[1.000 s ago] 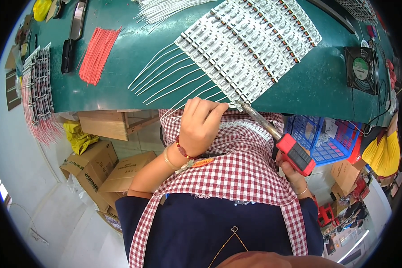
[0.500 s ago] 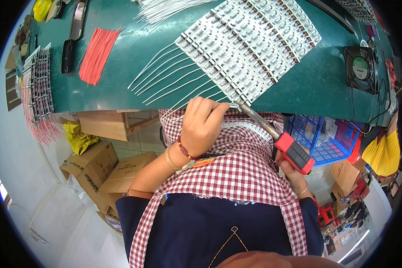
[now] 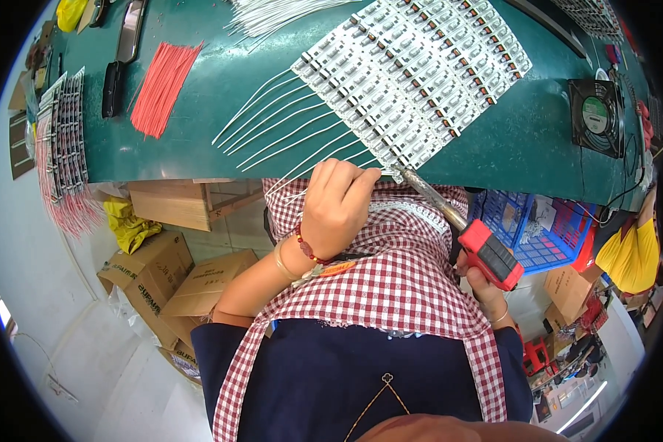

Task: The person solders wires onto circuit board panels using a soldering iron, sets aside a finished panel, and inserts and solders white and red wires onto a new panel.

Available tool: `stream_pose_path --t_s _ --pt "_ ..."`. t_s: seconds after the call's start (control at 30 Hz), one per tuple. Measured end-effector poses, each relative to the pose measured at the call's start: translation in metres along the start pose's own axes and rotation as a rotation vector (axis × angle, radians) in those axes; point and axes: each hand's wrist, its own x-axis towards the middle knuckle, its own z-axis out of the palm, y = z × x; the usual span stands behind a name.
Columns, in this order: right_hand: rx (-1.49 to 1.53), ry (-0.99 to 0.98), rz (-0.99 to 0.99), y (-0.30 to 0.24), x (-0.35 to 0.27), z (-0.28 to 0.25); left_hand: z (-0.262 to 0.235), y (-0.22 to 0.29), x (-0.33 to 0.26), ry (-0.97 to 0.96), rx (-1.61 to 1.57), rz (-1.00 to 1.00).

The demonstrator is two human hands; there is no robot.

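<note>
Holding 1 soldering iron [image 3: 491, 255]: 1 right hand [image 3: 483, 288].

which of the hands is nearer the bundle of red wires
Left. The left hand is at the table's near edge, right of the bundle of red wires and nearer the wearer; the right hand, holding the soldering iron, is farther right and nearer the body.
</note>
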Motion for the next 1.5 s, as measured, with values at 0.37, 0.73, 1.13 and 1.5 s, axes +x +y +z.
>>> stream_pose_path --t_s 0.37,0.73,1.13,1.5 --pt "0.106 0.004 -0.006 0.009 -0.003 0.0 0.002 -0.001 0.0 0.002 0.032 -0.002" --pt "0.173 0.008 0.058 0.016 -0.014 -0.001 0.0 0.003 -0.007 -0.015 0.063 0.114" --pt "0.068 0.026 0.021 0.009 -0.009 0.003 0.002 0.002 -0.008 -0.007 0.059 0.11" --pt "-0.06 0.014 -0.106 0.006 0.001 0.002 0.005 0.001 -0.008 0.002 0.052 0.095"
